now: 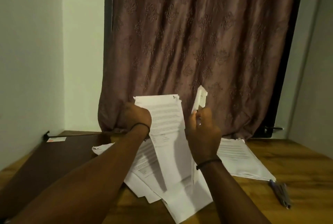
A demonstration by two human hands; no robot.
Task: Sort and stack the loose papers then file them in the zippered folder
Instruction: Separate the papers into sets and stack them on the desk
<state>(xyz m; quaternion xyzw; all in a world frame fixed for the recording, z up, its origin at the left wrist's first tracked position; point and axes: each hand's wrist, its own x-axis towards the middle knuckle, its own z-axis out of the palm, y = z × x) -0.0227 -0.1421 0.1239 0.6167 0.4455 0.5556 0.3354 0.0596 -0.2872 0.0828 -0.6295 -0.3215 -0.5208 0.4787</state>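
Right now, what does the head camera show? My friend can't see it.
A person's left hand holds up a printed sheaf of papers while the right hand pinches a smaller white paper beside it. Below lie a messy loose pile, a neater stack to the right, a dark folder to the left and pens on a wooden table.
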